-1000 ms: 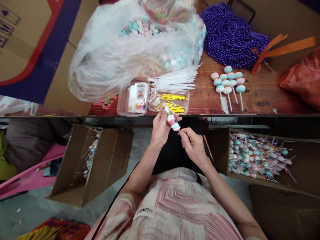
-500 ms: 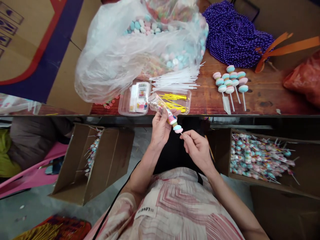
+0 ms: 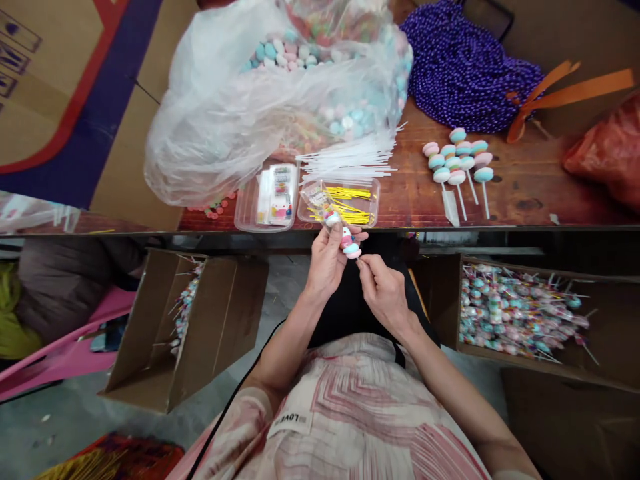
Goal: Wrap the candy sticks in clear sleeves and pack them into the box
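Note:
My left hand [image 3: 326, 261] is closed round a candy skewer [image 3: 345, 241] of pastel discs partly inside a clear wrapper, held just below the table edge. My right hand [image 3: 383, 293] pinches the white stick end of that skewer with thumb and forefinger. Right above the hands sits a clear tray of yellow twist ties [image 3: 347, 202], and beside it a second clear tray with small printed stickers [image 3: 273, 197]. A bundle of white sticks [image 3: 350, 158] lies behind the trays.
A big clear bag of pastel candies [image 3: 270, 93] fills the table's back. Bare candy skewers [image 3: 457, 167] lie at right near purple beads [image 3: 460, 67] and an orange ribbon [image 3: 565, 93]. Cardboard boxes of wrapped skewers stand at right [image 3: 515, 310] and left [image 3: 180, 320].
The skewer slid deeper into the wrapper: my right hand moved up toward my left, closing the gap it had half a second ago.

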